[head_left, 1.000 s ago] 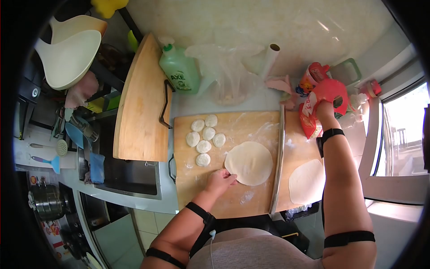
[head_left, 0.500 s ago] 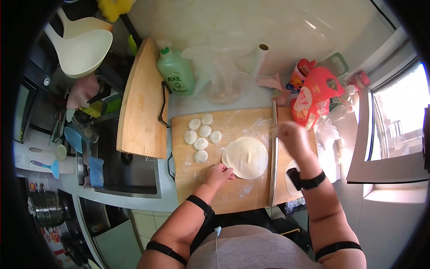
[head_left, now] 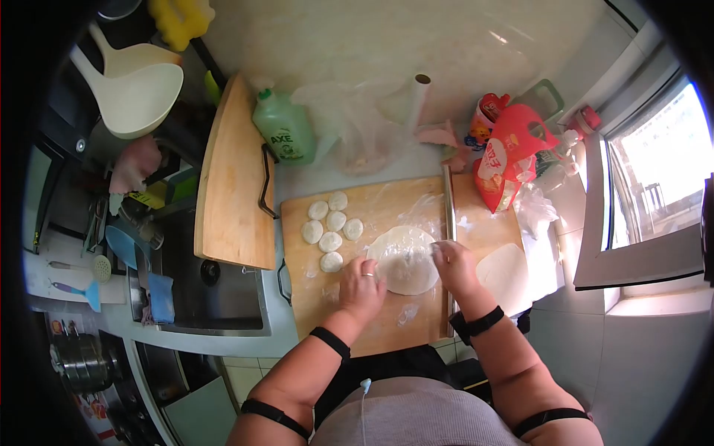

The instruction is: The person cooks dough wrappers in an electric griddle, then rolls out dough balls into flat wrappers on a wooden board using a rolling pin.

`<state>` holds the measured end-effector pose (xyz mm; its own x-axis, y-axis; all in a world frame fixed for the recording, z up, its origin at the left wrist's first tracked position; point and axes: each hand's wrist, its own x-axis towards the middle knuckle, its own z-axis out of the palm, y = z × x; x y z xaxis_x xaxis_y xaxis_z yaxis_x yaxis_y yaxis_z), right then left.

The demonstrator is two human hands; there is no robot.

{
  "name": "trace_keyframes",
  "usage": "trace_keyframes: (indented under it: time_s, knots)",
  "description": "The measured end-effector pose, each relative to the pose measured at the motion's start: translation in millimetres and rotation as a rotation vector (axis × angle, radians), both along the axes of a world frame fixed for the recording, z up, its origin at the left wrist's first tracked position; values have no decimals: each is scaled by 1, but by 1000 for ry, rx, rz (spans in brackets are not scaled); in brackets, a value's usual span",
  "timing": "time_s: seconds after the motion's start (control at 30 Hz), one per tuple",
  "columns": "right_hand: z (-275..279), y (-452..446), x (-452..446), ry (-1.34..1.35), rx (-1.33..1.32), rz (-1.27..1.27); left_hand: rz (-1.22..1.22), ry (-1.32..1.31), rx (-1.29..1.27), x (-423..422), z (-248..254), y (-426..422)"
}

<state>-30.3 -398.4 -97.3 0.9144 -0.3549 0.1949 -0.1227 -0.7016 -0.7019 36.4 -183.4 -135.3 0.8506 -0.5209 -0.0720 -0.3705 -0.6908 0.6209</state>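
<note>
A round, flat sheet of dough [head_left: 404, 260] lies on the wooden board [head_left: 342, 320], with white flour on its surface. My left hand [head_left: 363, 288] rests at the sheet's lower left edge, its fingers closed; whatever they grip is hidden. Over the right edge of the sheet is my right hand [head_left: 452, 262], fingers pinched together, and what they hold is too small to make out. Several small dough discs [head_left: 329, 241] sit at the board's upper left. Right of my right hand, past a long metal rod [head_left: 449, 201], lies a second flat dough sheet [head_left: 503, 275].
A red flour bag [head_left: 497, 165] stands at the back right, near an open window [head_left: 654, 171]. Behind the board are a green bottle [head_left: 285, 130], a clear plastic bag [head_left: 361, 141] and a white roll [head_left: 418, 104]. An upright wooden board [head_left: 236, 186] stands left, beside the sink [head_left: 223, 297].
My right hand has come out of the red bag and moved left to the round sheet, where flour now shows. My left hand has stayed by the sheet's edge.
</note>
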Motion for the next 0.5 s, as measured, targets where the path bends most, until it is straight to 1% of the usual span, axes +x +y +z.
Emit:
trace_keyframes:
  time_s: [0.03, 0.07, 0.1, 0.17, 0.2, 0.27, 0.3, 0.37, 0.4, 0.43, 0.5]
  knots:
    - [-7, -1, -8, -50, -74, -147, -148, -137, 113, -3, 6, -6]
    - [-18, -2, -18, -51, -119, -128, -296, -275, 225, -6, 8, -14]
    - [-16, 4, -30, -55, -119, -138, -305, -280, 224, -10, 3, -21]
    - [-9, 17, -50, -10, -218, -199, -647, -280, 355, -19, -10, -37]
    - [-13, 19, -59, -14, -217, -207, -655, -286, 356, -20, -8, -45]
    - [-25, 20, -75, 113, -226, -229, -921, -371, 363, -20, -4, -58]
    - [-29, 23, -81, 113, -223, -239, -931, -374, 364, -11, -3, -65]
    - [-34, 28, -87, 175, -254, -320, -881, -287, 380, 15, 3, -85]
    - [-35, 29, -88, 177, -250, -328, -800, -332, 388, 28, -6, -86]
    - [-35, 31, -89, 230, -194, -331, -714, -281, 439, 39, 0, -86]
    - [-37, 32, -90, 280, -128, -343, -573, -295, 366, 49, -6, -69]
